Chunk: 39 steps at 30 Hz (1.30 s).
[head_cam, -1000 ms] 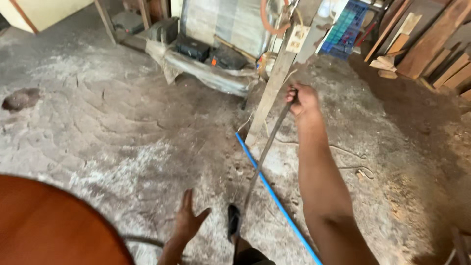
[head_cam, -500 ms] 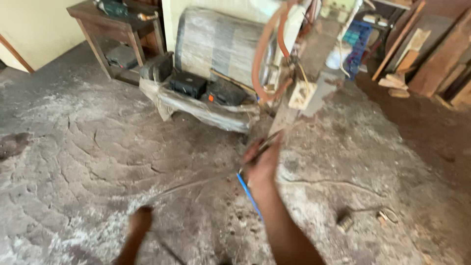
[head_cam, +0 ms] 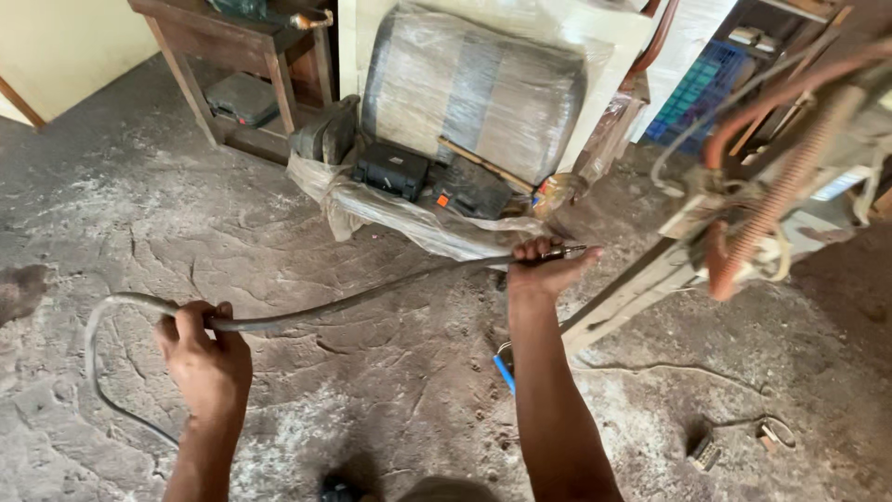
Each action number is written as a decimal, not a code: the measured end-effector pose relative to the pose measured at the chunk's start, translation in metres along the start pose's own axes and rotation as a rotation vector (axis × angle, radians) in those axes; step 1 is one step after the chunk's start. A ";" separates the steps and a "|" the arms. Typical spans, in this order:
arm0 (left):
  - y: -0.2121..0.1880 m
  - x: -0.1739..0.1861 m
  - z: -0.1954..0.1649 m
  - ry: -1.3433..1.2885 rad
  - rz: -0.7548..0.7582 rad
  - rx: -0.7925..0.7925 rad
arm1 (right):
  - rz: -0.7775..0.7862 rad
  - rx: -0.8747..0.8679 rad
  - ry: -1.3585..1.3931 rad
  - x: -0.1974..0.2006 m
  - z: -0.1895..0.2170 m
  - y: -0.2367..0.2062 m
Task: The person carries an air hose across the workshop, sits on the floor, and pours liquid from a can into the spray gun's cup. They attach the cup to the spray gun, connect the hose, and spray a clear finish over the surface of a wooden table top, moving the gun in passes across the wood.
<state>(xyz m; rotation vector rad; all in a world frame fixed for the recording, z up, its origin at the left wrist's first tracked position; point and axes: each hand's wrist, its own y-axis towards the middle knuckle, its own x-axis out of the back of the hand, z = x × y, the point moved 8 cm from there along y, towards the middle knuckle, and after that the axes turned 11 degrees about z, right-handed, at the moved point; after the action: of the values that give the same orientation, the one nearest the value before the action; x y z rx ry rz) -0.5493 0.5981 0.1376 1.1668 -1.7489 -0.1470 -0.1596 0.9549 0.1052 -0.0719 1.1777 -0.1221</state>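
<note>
A long grey hose (head_cam: pixel 362 296) stretches between both hands above the dusty floor. My left hand (head_cam: pixel 204 353) grips it near its looped end at lower left. My right hand (head_cam: pixel 544 270) is closed around the other end, where a thin metal tip (head_cam: pixel 569 250) sticks out toward a slanted wooden post (head_cam: pixel 632 293). Coiled orange tubing and cables (head_cam: pixel 771 214) hang on that post at right.
A plastic-wrapped cushion (head_cam: pixel 474 93) and black tool cases (head_cam: pixel 395 167) lie on a plastic sheet ahead. A wooden table (head_cam: pixel 251 56) stands at back left, a blue crate (head_cam: pixel 701 93) at back right. A blue tube (head_cam: pixel 504 370) and small metal bits (head_cam: pixel 706 451) lie on the floor.
My left hand, open and empty before, has closed on the hose. My right hand has moved left from the post, and the view has tilted up toward the wrapped cushion.
</note>
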 end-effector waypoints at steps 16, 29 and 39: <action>0.026 0.040 0.407 0.066 0.157 0.404 | 0.330 -0.757 -0.838 -0.012 -0.455 -0.145; 0.007 0.247 0.568 0.549 -0.132 1.337 | 1.722 -1.119 -0.857 -0.295 -0.917 -0.363; -0.084 0.280 0.833 0.460 -0.239 1.391 | 2.281 -1.077 -0.894 -0.335 -1.208 -0.617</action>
<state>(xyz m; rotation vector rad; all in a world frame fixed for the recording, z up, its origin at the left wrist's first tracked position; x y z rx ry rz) -1.1521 0.0188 -0.1457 2.1174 -1.1551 1.2809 -1.4385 0.3969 0.0252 0.2754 -0.2290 2.2774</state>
